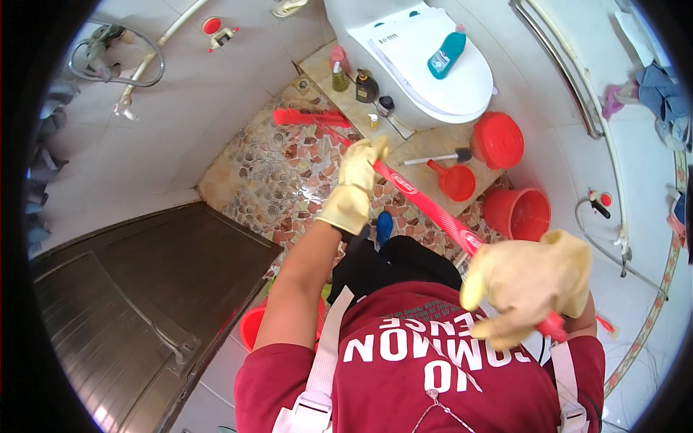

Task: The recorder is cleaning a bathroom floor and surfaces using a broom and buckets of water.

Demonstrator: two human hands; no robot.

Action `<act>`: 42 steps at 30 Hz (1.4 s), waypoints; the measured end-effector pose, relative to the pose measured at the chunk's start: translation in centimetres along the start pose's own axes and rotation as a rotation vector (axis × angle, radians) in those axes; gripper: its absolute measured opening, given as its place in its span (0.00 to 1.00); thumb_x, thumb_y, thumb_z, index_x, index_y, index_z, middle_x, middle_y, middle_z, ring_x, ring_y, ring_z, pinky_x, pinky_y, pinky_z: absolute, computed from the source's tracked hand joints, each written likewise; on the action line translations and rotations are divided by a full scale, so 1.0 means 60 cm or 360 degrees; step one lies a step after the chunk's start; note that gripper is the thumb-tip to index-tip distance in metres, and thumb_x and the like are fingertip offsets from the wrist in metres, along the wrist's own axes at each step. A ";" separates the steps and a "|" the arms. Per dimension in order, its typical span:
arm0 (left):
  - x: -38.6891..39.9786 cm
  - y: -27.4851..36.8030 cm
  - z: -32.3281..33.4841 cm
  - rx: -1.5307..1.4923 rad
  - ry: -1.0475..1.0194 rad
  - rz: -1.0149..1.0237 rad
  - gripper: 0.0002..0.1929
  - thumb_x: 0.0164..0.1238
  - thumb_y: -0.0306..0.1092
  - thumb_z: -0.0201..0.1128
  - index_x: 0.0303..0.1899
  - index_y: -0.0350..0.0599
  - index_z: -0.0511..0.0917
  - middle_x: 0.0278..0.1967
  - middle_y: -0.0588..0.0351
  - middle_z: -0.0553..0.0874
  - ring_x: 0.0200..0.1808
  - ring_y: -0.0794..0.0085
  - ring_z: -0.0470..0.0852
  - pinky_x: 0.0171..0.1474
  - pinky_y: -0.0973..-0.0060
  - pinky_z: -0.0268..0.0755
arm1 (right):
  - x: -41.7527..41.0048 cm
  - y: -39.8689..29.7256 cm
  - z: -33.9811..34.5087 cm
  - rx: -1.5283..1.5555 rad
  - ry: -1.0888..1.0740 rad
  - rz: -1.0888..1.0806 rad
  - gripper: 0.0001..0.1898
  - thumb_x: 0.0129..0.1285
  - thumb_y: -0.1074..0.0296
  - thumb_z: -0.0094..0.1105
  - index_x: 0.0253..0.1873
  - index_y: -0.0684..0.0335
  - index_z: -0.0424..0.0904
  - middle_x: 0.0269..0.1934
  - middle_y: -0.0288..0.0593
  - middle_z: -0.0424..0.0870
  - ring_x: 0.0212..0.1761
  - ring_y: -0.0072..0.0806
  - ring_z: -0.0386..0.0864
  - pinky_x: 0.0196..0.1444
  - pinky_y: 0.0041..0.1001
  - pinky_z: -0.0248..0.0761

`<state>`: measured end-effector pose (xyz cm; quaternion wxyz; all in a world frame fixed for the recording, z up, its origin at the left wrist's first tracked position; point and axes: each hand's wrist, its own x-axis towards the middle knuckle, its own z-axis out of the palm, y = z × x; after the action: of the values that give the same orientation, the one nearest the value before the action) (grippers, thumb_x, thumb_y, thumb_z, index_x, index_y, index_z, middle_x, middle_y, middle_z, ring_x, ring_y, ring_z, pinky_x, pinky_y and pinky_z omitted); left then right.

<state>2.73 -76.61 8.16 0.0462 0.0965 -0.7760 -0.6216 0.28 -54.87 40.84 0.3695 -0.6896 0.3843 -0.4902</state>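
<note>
A red long-handled floor brush (312,117) rests its head on the pebble-patterned tile floor (260,178), beside the raised step under the toilet. My left hand (354,181), in a cream rubber glove, grips the lower part of its red handle (427,207). Near the handle's upper end, my right hand (528,287), gloved alike, is wrapped round it in front of the right side of my chest; the glove is slightly blurred. The handle slants from the floor at upper left toward my body.
A teal bottle (447,55) lies on the closed toilet lid (465,92). On the step are several bottles (366,86), a toilet brush (433,159), a red dipper (457,182) and a lidded red bucket (498,140). Another red bucket (517,214) stands right; a dark door (162,270) is left.
</note>
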 end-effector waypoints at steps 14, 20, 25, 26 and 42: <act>-0.133 0.034 0.008 0.0630 -0.0493 0.0261 0.12 0.60 0.32 0.69 0.45 0.56 0.86 0.35 0.48 0.89 0.41 0.47 0.88 0.42 0.56 0.79 | 0.042 -0.028 -0.049 0.0322 -0.0141 -0.0206 0.12 0.67 0.73 0.67 0.49 0.78 0.86 0.18 0.38 0.73 0.17 0.32 0.75 0.22 0.32 0.66; -0.088 -0.017 -0.095 0.0856 0.0020 0.0164 0.01 0.66 0.28 0.65 0.37 0.47 0.82 0.25 0.46 0.80 0.31 0.45 0.80 0.36 0.52 0.70 | 0.066 0.042 0.025 -0.0074 -0.0184 0.0056 0.14 0.60 0.68 0.77 0.49 0.64 0.87 0.26 0.38 0.77 0.33 0.36 0.81 0.40 0.35 0.73; -0.090 0.036 -0.138 0.0780 0.0637 0.0464 0.06 0.51 0.24 0.66 0.31 0.49 0.81 0.23 0.44 0.79 0.29 0.45 0.80 0.31 0.54 0.69 | 0.123 0.042 -0.012 0.0166 -0.0363 -0.0333 0.13 0.66 0.80 0.63 0.51 0.85 0.81 0.12 0.44 0.64 0.12 0.38 0.66 0.16 0.38 0.54; -0.098 0.036 -0.136 0.0767 0.0584 0.0436 0.06 0.52 0.25 0.67 0.32 0.49 0.82 0.23 0.44 0.80 0.30 0.44 0.81 0.32 0.54 0.70 | 0.130 0.035 -0.020 0.0227 -0.0377 -0.0332 0.13 0.66 0.81 0.61 0.51 0.86 0.81 0.12 0.45 0.64 0.12 0.38 0.66 0.16 0.38 0.55; -0.178 -0.080 -0.137 0.0392 -0.0258 -0.0159 0.16 0.60 0.34 0.71 0.51 0.51 0.89 0.44 0.46 0.91 0.48 0.52 0.90 0.53 0.60 0.82 | 0.173 0.080 -0.002 0.0099 -0.0349 -0.0286 0.10 0.65 0.74 0.68 0.50 0.65 0.89 0.25 0.37 0.79 0.25 0.34 0.77 0.32 0.33 0.73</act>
<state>15.19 -83.27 5.83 -0.0597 0.0896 -0.8418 -0.5290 1.67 -66.24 40.67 0.3851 -0.7589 0.2629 -0.4546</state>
